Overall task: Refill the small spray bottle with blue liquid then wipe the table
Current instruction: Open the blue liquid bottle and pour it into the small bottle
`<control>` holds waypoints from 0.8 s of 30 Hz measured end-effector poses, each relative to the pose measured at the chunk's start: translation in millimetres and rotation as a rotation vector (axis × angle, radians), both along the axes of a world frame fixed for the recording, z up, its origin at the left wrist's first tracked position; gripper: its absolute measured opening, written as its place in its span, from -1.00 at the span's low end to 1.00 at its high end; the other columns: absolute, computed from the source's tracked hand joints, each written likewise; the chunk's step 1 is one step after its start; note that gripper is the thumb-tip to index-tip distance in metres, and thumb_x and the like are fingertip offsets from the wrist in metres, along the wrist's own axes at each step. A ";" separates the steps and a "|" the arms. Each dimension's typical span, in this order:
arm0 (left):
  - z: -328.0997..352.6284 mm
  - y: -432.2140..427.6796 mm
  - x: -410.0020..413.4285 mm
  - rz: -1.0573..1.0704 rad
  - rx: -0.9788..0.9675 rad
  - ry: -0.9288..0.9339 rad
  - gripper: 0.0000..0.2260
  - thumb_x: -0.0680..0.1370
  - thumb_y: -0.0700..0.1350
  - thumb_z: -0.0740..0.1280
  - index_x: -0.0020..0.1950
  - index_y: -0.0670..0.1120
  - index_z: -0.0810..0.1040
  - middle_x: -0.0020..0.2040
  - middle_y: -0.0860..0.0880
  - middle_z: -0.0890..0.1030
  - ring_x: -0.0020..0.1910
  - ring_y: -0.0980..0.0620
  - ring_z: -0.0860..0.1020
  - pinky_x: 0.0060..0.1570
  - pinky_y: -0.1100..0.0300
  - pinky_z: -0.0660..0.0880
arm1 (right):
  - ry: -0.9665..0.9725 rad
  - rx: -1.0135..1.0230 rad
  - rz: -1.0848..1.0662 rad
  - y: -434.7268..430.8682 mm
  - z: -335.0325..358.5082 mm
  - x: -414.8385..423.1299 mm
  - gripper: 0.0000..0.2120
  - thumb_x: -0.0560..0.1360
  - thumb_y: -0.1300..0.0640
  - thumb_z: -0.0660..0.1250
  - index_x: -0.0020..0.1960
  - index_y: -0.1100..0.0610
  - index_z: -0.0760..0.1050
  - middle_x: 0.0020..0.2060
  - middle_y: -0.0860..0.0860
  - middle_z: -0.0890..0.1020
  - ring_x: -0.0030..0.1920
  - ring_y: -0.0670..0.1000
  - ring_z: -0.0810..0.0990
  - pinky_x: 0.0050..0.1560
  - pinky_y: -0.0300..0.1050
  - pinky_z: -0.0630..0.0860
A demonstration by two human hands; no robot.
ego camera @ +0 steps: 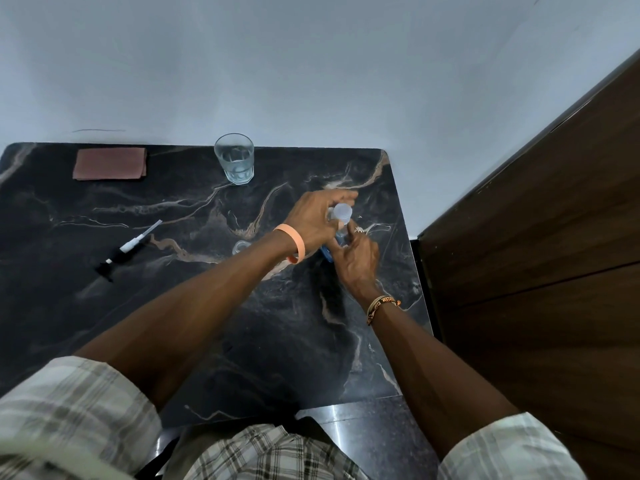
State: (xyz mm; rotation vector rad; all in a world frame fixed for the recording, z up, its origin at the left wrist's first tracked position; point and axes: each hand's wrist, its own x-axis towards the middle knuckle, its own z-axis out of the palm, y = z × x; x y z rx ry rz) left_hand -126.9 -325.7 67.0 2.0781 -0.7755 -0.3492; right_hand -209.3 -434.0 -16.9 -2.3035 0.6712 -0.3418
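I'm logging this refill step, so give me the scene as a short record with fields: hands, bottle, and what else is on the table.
left hand: gripping the small clear bottle
right hand: fingers at the bottle's lower part
spray pump: lying loose, left of the hands
glass: upright at far edge, clear liquid
cloth: folded, far left corner
table: dark marble

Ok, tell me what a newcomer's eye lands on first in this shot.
First, the two hands meeting right of centre on the dark marble table: the left hand and right hand close around a small clear bottle with something blue beneath. Next, the glass of clear liquid at the far edge, the reddish folded cloth at the far left corner, and the spray pump lying loose on the left.
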 end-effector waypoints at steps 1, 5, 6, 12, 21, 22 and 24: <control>0.3 -0.1 0.3 0.007 0.024 -0.033 -0.57 0.42 -0.24 0.48 0.28 -0.03 0.56 0.26 -0.02 0.57 0.24 -0.01 0.53 0.25 0.05 0.49 | -0.006 -0.002 0.005 0.3 -0.4 0.1 -0.68 0.48 -0.16 0.38 0.11 0.02 0.54 -0.20 -0.02 0.67 -0.25 -0.03 0.63 -0.20 -0.10 0.61; 2.4 0.2 0.0 -0.001 0.078 -0.088 -0.42 0.36 -0.09 0.54 0.35 0.00 0.48 0.29 -0.01 0.48 0.27 -0.01 0.45 0.28 0.10 0.40 | -0.042 0.001 0.008 -0.2 -1.2 -1.3 -0.68 0.48 -0.12 0.39 0.14 0.03 0.56 -0.19 -0.02 0.68 -0.23 -0.02 0.64 -0.21 -0.10 0.61; 2.2 0.9 -0.2 -0.007 0.045 -0.061 -0.40 0.35 -0.13 0.54 0.37 0.00 0.47 0.33 0.00 0.47 0.30 0.01 0.44 0.30 0.11 0.39 | -0.035 0.008 0.010 -0.6 -1.3 -1.2 -0.68 0.48 -0.12 0.39 0.14 0.03 0.56 -0.19 -0.02 0.68 -0.23 -0.01 0.64 -0.20 -0.08 0.62; 1.4 2.1 1.3 0.017 0.064 -0.071 -0.48 0.36 -0.12 0.55 0.30 0.00 0.53 0.25 -0.01 0.55 0.23 -0.01 0.50 0.23 0.15 0.41 | -0.034 -0.006 0.010 0.5 -1.3 -1.2 -0.67 0.48 -0.15 0.38 0.17 -0.02 0.52 -0.23 -0.07 0.65 -0.27 -0.06 0.61 -0.23 -0.13 0.59; 3.2 0.6 -0.6 0.006 0.066 -0.018 -0.37 0.37 -0.12 0.55 0.41 0.02 0.42 0.36 -0.03 0.47 0.33 -0.02 0.43 0.31 0.07 0.37 | -0.035 0.008 0.014 0.7 -0.9 -1.6 -0.68 0.47 -0.13 0.36 0.16 -0.02 0.53 -0.24 -0.07 0.65 -0.29 -0.05 0.62 -0.22 -0.03 0.65; 3.6 1.1 -0.5 -0.004 0.043 -0.002 -0.37 0.38 -0.16 0.54 0.41 0.01 0.43 0.37 -0.02 0.47 0.34 0.00 0.43 0.32 0.09 0.37 | -0.033 0.012 0.018 0.8 -0.4 -1.3 -0.68 0.48 -0.13 0.38 0.16 -0.02 0.53 -0.24 -0.09 0.64 -0.28 -0.06 0.62 -0.21 -0.05 0.65; 3.1 1.1 1.0 -0.004 0.022 -0.008 -0.53 0.41 -0.24 0.51 0.30 -0.02 0.56 0.28 -0.03 0.56 0.26 0.00 0.51 0.27 0.10 0.47 | -0.031 -0.006 0.025 0.9 0.1 -0.9 -0.68 0.48 -0.15 0.39 0.16 -0.03 0.52 -0.22 -0.09 0.64 -0.27 -0.08 0.62 -0.20 -0.10 0.63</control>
